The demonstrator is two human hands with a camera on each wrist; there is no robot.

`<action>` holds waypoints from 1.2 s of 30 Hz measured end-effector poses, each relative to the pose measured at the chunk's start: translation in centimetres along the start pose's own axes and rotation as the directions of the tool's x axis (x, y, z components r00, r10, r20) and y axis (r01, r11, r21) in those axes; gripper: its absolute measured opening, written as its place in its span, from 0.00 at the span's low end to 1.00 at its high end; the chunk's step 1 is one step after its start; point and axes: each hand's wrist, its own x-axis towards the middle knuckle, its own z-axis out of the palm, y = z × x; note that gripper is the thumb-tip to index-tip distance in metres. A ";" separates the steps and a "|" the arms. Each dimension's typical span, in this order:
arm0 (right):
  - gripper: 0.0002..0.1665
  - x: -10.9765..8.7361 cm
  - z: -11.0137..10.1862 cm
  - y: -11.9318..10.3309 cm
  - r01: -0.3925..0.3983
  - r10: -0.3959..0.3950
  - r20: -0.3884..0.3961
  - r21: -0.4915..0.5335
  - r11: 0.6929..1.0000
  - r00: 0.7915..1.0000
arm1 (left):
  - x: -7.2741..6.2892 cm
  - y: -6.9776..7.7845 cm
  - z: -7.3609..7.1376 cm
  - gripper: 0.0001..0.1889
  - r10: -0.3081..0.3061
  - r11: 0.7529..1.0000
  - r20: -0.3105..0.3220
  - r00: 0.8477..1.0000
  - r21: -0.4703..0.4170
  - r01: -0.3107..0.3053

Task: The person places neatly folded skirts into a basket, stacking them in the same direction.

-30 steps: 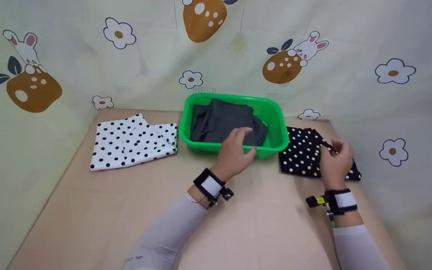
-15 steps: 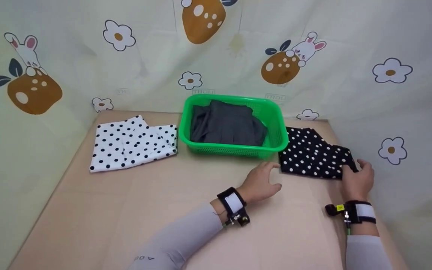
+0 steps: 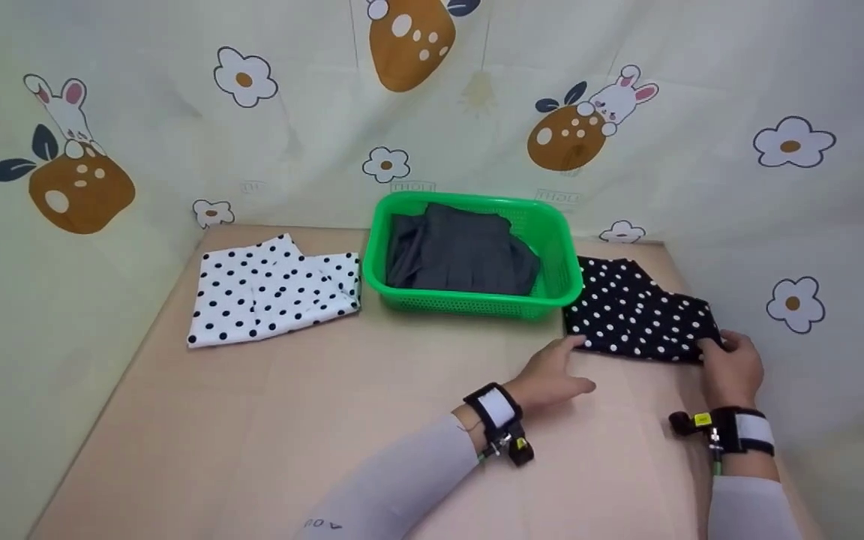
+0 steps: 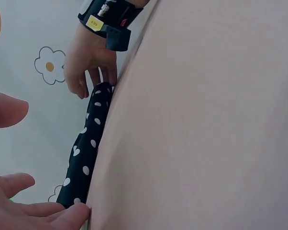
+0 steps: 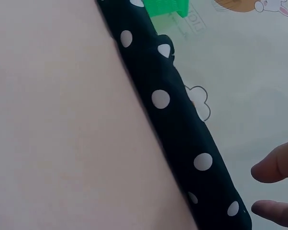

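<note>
A folded black polka-dot cloth (image 3: 634, 315) lies flat on the table, right of the basket. My left hand (image 3: 552, 375) reaches in from the front left, thumb and fingers spread, fingertips right at the cloth's near left corner. At its right end is my right hand (image 3: 733, 369), with its fingertips beside the cloth edge. In the left wrist view, that right hand (image 4: 91, 60) shows extended fingers at the far end of the cloth (image 4: 89, 139). The right wrist view shows two separated fingertips (image 5: 266, 172) beside the cloth (image 5: 177, 115).
A green plastic basket (image 3: 473, 304) stands at the back of the table (image 3: 372, 405), with dark grey folded cloth (image 3: 469, 251) inside. To its left lies a folded white cloth with black dots (image 3: 267, 292). A printed curtain (image 3: 312, 120) hangs behind and along both sides.
My left hand has moved from the basket front down and right to the black cloth's near left corner. My right hand has slid from over the cloth outward to its right end.
</note>
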 end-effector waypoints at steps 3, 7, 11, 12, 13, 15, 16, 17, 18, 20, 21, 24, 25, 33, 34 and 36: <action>0.42 -0.2 -0.4 -0.1 -0.009 0.009 0.029 0.001 1.000 1.000 | -0.2 -0.1 0.1 0.42 0.003 1.000 -0.009 1.000 0.016 -0.003; 0.42 -0.4 -0.8 -0.3 0.020 -0.017 0.062 -0.050 0.999 0.998 | -0.3 -0.2 -0.1 0.41 0.015 1.000 -0.036 0.999 -0.013 -0.016; 0.40 -0.5 -0.8 -0.5 0.062 -0.056 0.062 -0.105 0.993 0.997 | -0.2 -0.2 -0.5 0.40 0.024 0.999 -0.069 0.997 -0.043 -0.027; 0.39 -0.4 -0.8 -0.5 0.069 -0.062 0.058 -0.116 0.991 0.996 | -0.1 -0.3 -0.6 0.39 0.023 0.998 -0.079 0.997 -0.056 -0.027; 0.38 -0.4 -0.8 -0.4 0.076 -0.069 0.058 -0.125 0.989 0.996 | -0.1 -0.3 -0.6 0.39 0.018 0.997 -0.087 0.996 -0.074 -0.025; 0.37 -0.5 -1.0 -0.3 0.081 -0.073 0.060 -0.142 0.987 0.996 | -0.1 -0.4 -0.7 0.38 0.007 0.993 -0.103 0.995 -0.116 -0.019; 0.36 -0.5 -1.1 -0.2 0.081 -0.072 0.062 -0.151 0.985 0.995 | -0.1 -0.5 -0.7 0.37 -0.002 0.990 -0.114 0.994 -0.137 -0.014; 0.36 -0.5 -1.2 -0.1 0.079 -0.070 0.062 -0.163 0.983 0.996 | -0.1 -0.5 -0.6 0.36 -0.008 0.987 -0.128 0.992 -0.157 -0.012; 0.35 -0.6 -1.4 0.0 0.076 -0.066 0.064 -0.171 0.982 0.996 | -0.1 -0.6 -0.6 0.35 -0.017 0.984 -0.142 0.990 -0.177 -0.008; 0.33 -0.7 -1.7 0.0 0.079 -0.068 0.063 -0.191 0.978 0.996 | -0.1 -0.8 -0.5 0.32 -0.030 0.981 -0.178 0.983 -0.193 -0.005; 0.32 -0.8 -1.8 0.0 0.086 -0.074 0.065 -0.201 0.976 0.995 | -0.1 -0.9 -0.5 0.30 -0.037 0.981 -0.199 0.979 -0.192 -0.002; 0.26 -1.0 -2.0 0.1 0.119 -0.104 0.072 -0.245 0.962 0.992 | -0.1 -1.1 -0.5 0.23 -0.043 0.984 -0.245 0.968 -0.177 -0.002; 0.25 -1.1 -2.2 0.1 0.132 -0.115 0.080 -0.263 0.956 0.990 | -0.1 -1.1 -0.5 0.21 -0.045 0.986 -0.250 0.967 -0.169 0.002; 0.14 -2.7 -3.1 0.9 0.166 -0.106 0.184 -0.347 0.923 0.977 | -0.4 -1.0 -1.0 0.07 0.026 0.993 -0.158 0.987 0.119 -0.007; 0.13 -3.0 -3.1 1.1 0.166 -0.102 0.193 -0.349 0.922 0.976 | -0.5 -0.9 -1.1 0.05 0.046 0.985 -0.139 0.989 0.173 -0.021; 0.13 -3.5 -3.3 1.3 0.166 -0.095 0.209 -0.355 0.920 0.973 | -0.6 -0.9 -1.2 0.06 0.078 0.963 -0.098 0.992 0.264 -0.049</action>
